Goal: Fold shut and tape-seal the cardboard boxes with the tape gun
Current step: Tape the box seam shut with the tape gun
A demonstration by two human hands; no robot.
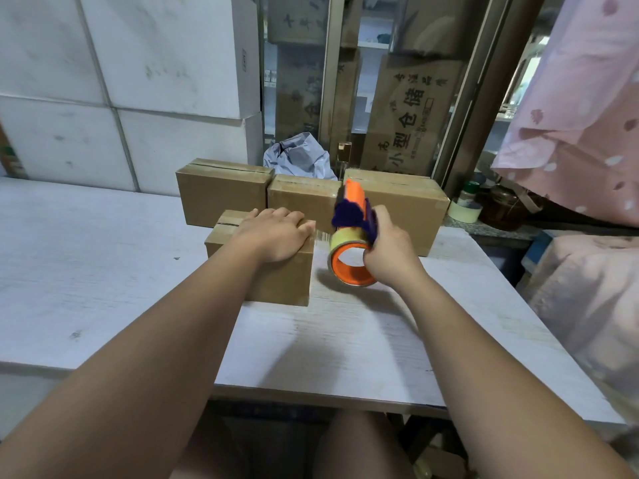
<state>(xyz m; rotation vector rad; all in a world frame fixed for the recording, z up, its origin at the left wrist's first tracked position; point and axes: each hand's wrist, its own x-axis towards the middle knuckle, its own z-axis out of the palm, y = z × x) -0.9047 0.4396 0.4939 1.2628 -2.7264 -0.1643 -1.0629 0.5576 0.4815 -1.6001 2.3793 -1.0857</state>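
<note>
A small cardboard box [283, 274] sits on the white table [103, 271] with its flaps folded shut. My left hand [276, 235] lies flat on its top, pressing it down. My right hand [387, 250] grips the orange and purple tape gun [352, 233] just off the box's right edge. A short stretch of clear tape runs from the roll to the box's top right corner. Three closed cardboard boxes stand in a row behind: left [221, 191], middle [301, 198] and right [408, 205], each with tape along its top seam.
White foam boxes [138, 81] are stacked against the back left. A crumpled grey bag [297, 157] lies behind the row. A roll of tape [465, 209] and jars sit on a ledge at right. Pink cloth [581, 115] hangs at far right.
</note>
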